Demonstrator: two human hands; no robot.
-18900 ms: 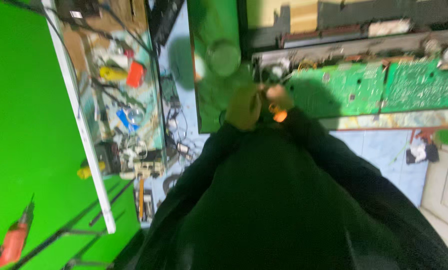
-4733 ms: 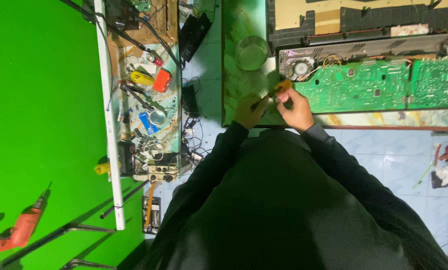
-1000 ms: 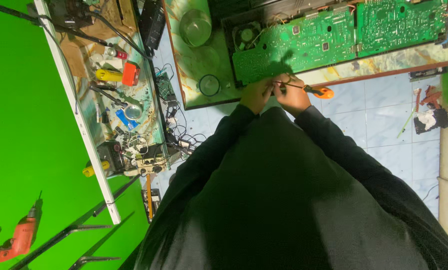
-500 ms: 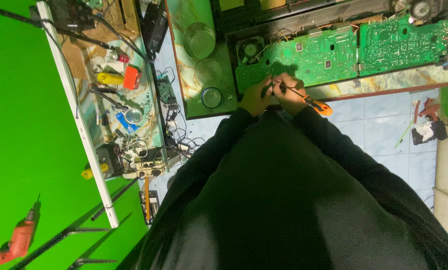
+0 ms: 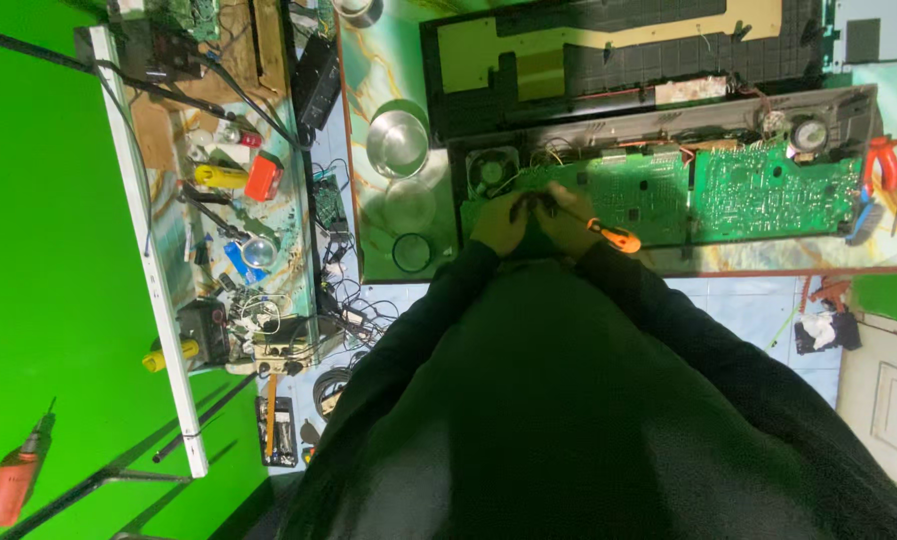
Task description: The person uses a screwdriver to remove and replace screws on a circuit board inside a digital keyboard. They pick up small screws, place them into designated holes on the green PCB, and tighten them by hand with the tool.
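Where the green wall fills the left of the head view, a red drill (image 5: 8,487) hangs low, and beside it a side bench (image 5: 158,300) holds loose tools and wires. Further right, on the marbled table (image 5: 373,235), stand a steel bowl (image 5: 397,143) and a clear jar (image 5: 411,252); what either contains cannot be told. Just right of them, the left hand (image 5: 499,222) is curled over the left end of a green board (image 5: 668,195), near a small fan (image 5: 490,171), its fingers bent around something dark that is too small to make out. Touching it, the right hand (image 5: 566,219) is closed around a screwdriver (image 5: 602,233). The tool's long axis runs almost level across the view, dipping slightly to the right: the orange handle juts out past the right hand's right side, and the shaft points left, toward the left hand, over the board. The tip is hidden between the two hands. Beyond, the board stretches right inside an open black case (image 5: 628,60), with red pliers (image 5: 876,165) at the far end.
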